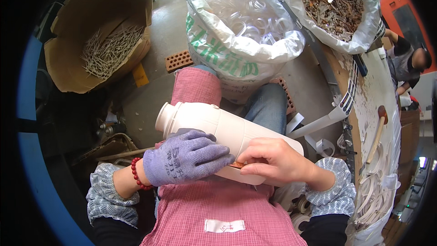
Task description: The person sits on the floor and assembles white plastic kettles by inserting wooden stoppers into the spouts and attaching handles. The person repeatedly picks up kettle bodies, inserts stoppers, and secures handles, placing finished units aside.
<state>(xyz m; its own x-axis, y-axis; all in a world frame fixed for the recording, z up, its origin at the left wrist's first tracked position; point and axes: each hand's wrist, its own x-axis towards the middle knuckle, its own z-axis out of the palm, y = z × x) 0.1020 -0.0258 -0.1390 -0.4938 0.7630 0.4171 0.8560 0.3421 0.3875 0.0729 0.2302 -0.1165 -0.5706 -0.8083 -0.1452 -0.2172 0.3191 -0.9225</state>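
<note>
Bottle (217, 125) lies on the lap, beneath both hands. Left hand (189, 157) (gloved): fingers together over bottle; cannot tell whether it grips. Right hand (273, 160): thumb and fingers pinching a brown strip (237, 165). Sack (278, 51) ahead of hands; box (61, 66) ahead-left.

Across the pale moulded part (218, 120), the gloved left hand (189, 157) is covering the near left surface. Toward the part's lower right, the bare right hand (273, 157) is concealing much of a copper-brown piece (237, 165), leaving its full shape unclear. Beyond the part, a sack of brown scraps (355, 45) and a cardboard box (68, 23) are running past the view's upper edge. Far right of it, a co-worker (401, 61) is appearing too small for the handwork to be read.
</note>
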